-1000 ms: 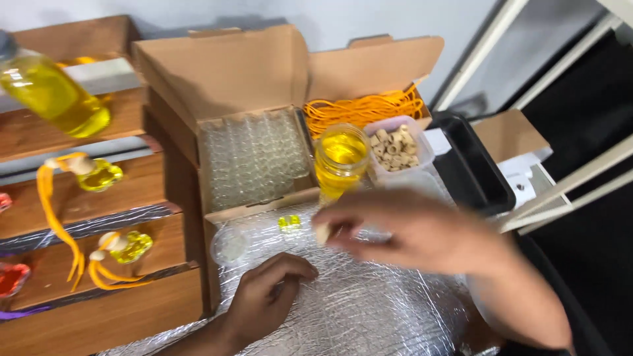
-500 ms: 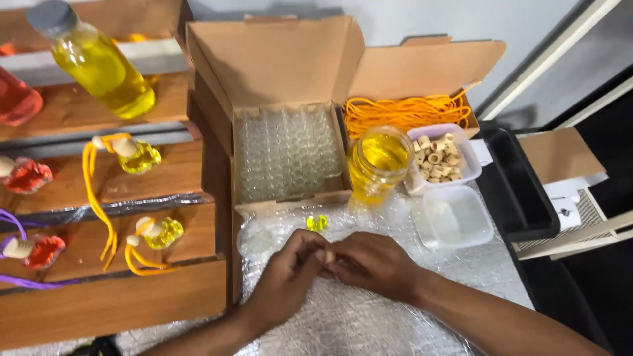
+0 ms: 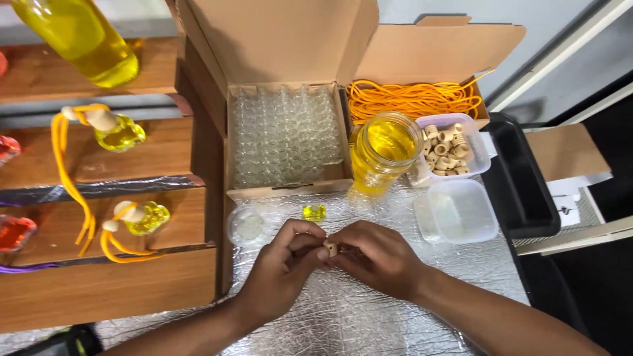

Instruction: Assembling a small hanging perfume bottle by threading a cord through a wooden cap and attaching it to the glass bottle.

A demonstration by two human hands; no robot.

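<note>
Low in the frame's centre, both my hands meet.
My left hand [image 3: 280, 267] and right hand [image 3: 376, 258] pinch a small wooden bead [image 3: 331, 248] between fingertips.

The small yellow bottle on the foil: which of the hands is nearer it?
Left. The left hand sits just below the small yellow bottle; the right hand lies further off, below and to its right.

A small craft packing workshop is showing: a carton of empty glass vials [image 3: 285, 135], orange cord [image 3: 412, 99], wooden shelves displaying filled bottles [image 3: 165, 148].

Big yellow bottle [image 3: 79, 39] cut off at top; bead [image 3: 331, 249] mostly hidden by fingers [image 3: 310, 240].
</note>
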